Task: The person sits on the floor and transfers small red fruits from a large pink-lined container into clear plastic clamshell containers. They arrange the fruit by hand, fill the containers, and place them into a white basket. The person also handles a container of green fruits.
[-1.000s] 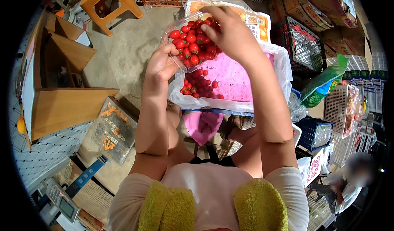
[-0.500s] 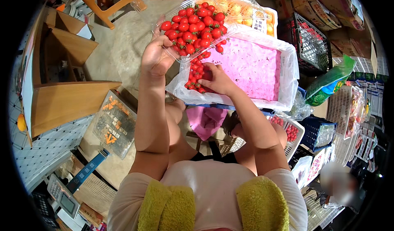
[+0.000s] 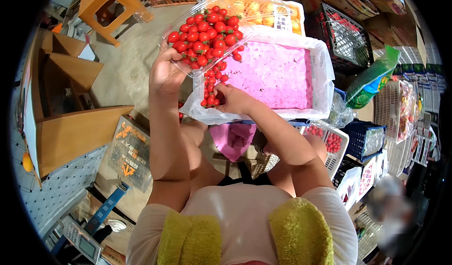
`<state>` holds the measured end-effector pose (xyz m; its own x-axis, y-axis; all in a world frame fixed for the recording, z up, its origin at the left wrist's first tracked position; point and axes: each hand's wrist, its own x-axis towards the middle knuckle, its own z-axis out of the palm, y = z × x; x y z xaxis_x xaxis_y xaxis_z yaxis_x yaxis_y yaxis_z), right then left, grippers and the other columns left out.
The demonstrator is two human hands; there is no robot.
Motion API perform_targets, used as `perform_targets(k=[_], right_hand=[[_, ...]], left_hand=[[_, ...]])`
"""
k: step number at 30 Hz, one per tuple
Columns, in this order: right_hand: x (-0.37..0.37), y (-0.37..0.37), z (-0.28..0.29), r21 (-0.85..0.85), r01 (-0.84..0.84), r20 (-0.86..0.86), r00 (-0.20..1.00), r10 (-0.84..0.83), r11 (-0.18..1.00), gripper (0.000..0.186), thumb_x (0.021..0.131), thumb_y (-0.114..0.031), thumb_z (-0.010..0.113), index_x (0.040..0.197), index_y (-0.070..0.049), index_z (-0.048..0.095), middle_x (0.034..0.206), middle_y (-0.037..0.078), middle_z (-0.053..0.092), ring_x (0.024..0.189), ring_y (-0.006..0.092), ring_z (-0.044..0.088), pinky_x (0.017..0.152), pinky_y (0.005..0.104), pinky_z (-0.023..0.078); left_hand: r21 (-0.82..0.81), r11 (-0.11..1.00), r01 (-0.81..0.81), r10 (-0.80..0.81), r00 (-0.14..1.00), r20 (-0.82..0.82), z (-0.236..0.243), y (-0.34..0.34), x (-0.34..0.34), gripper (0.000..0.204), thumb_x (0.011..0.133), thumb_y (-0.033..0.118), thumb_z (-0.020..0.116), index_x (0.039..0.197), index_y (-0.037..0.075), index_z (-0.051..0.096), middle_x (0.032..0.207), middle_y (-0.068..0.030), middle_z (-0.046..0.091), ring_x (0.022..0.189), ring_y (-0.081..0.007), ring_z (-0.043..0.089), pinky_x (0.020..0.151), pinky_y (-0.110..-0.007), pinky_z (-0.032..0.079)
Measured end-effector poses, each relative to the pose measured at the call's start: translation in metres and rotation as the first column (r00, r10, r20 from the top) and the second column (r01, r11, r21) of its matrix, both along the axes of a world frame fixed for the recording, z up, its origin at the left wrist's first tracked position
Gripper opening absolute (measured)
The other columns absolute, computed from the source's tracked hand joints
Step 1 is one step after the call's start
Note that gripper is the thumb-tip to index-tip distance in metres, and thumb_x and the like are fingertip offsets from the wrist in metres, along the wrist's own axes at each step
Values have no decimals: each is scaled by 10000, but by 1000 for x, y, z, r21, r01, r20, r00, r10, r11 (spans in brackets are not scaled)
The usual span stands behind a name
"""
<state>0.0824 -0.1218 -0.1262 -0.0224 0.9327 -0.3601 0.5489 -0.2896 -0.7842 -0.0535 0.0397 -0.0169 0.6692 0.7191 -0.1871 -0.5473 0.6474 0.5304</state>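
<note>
My left hand (image 3: pixel 165 73) grips the near-left edge of a clear plastic clamshell box (image 3: pixel 192 72) heaped with red cherry tomatoes (image 3: pixel 207 34). It is tilted over the far-left part of a crate lined with white plastic (image 3: pixel 322 83). Inside the crate a pink sheet (image 3: pixel 270 79) covers the bottom, and loose cherry tomatoes (image 3: pixel 210 87) gather along its left end. Fingers of my right hand (image 3: pixel 233 98) curl round some of these; the fingertips are partly hidden among the fruit.
A net-covered box of orange fruit (image 3: pixel 254 10) stands beyond the crate. To the left are an orange stool (image 3: pixel 110 10) and a wooden cabinet (image 3: pixel 80 133). Black (image 3: pixel 348 34) and blue baskets (image 3: pixel 365 140), a green bag (image 3: pixel 374 79) and a tomato basket (image 3: pixel 340 156) line the right.
The view has shifted slightly, so the crate and box sit further left. My right hand has curled in closer on the loose tomatoes; my left keeps its hold on the box.
</note>
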Motion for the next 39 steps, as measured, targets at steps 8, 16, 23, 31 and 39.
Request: perform_targets(k=[8, 16, 23, 31, 39], right_hand=[[29, -15, -13, 2, 10, -418, 908, -9, 1000, 276, 795, -140, 749, 987, -75, 561, 905, 35, 615, 788, 143, 598, 702, 296, 509], [93, -47, 91, -78, 484, -549, 709, -443, 872, 245, 856, -121, 704, 1056, -134, 563, 845, -45, 558, 701, 47, 493, 578, 218, 417], [81, 4, 197, 496, 287, -221, 955, -200, 820, 300, 824, -74, 720, 1070, -57, 549, 1014, 55, 563, 911, 153, 562, 818, 277, 480], [72, 14, 207, 563, -166, 335, 941, -41, 810, 429, 749, -83, 738, 1155, -96, 599, 1212, 149, 545, 1182, 319, 497, 1007, 390, 405], [115, -44, 150, 60, 741, -602, 562, -567, 669, 569, 975, -451, 464, 1442, -138, 372, 1410, 122, 445, 1292, 239, 425, 1042, 380, 360]], left_hand=[[-16, 999, 33, -32, 999, 29, -1, -1, -1, 828, 722, -123, 380, 1476, 182, 222, 1434, -151, 376, 1298, -350, 422, 1040, -601, 367], [-23, 999, 37, -39, 996, -81, 6, -5, 2, 862, 699, -115, 371, 1484, 212, 231, 1425, -136, 384, 1284, -322, 445, 1017, -551, 424], [-8, 989, 149, -149, 986, -72, 9, -21, 16, 860, 697, -100, 362, 1489, 202, 216, 1418, -138, 391, 1262, -314, 475, 999, -523, 451], [18, 952, 305, -302, 949, -93, 13, -38, 27, 888, 705, -75, 371, 1517, 211, 151, 1426, -124, 395, 1260, -300, 485, 981, -498, 473], [23, 913, 406, -407, 913, 30, 11, -52, 41, 844, 725, -57, 384, 1509, 185, 189, 1435, -142, 394, 1261, -291, 489, 1002, -463, 463]])
